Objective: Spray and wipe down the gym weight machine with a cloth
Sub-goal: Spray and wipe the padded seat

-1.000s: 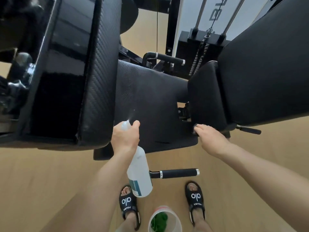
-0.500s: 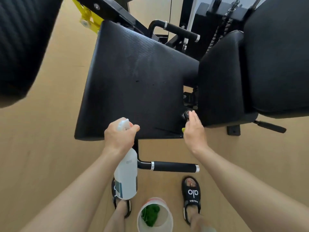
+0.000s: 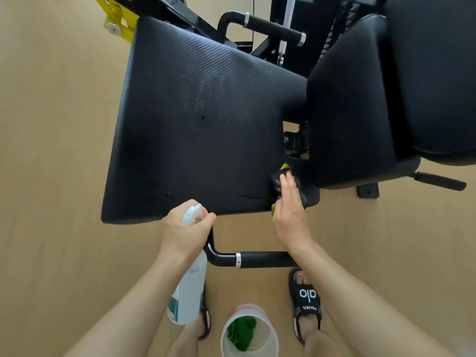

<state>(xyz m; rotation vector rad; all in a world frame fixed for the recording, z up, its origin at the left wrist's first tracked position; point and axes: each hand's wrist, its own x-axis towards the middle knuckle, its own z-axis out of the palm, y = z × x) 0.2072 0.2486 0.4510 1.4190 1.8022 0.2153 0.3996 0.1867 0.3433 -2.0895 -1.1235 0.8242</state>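
head view, looking down: the left hand (image 3: 186,229) is wrapped around the neck of a white spray bottle (image 3: 188,289), its grip closed on it, with the forefinger over the trigger and the nozzle aimed toward the near edge of the black seat pad (image 3: 195,119). the bottle's body hangs downward below the hand, over the left foot. the right hand (image 3: 289,202) lies flat with fingers stretched out, pressing a dark cloth (image 3: 278,180) with a yellow-green edge onto the near right corner of the seat pad; this grip is not curled around the cloth but spread on top of it. a few dark specks show on the textured pad surface. just right of the seat stands the black back pad (image 3: 360,104), close beside the cloth. below the seat's near edge a black handle (image 3: 257,259) with a silver ring sticks out to the right, passing behind the right forearm. on the tan floor (image 3: 51,176) between the two black sandals (image 3: 307,300) sits a white bucket (image 3: 265,338) holding something green.
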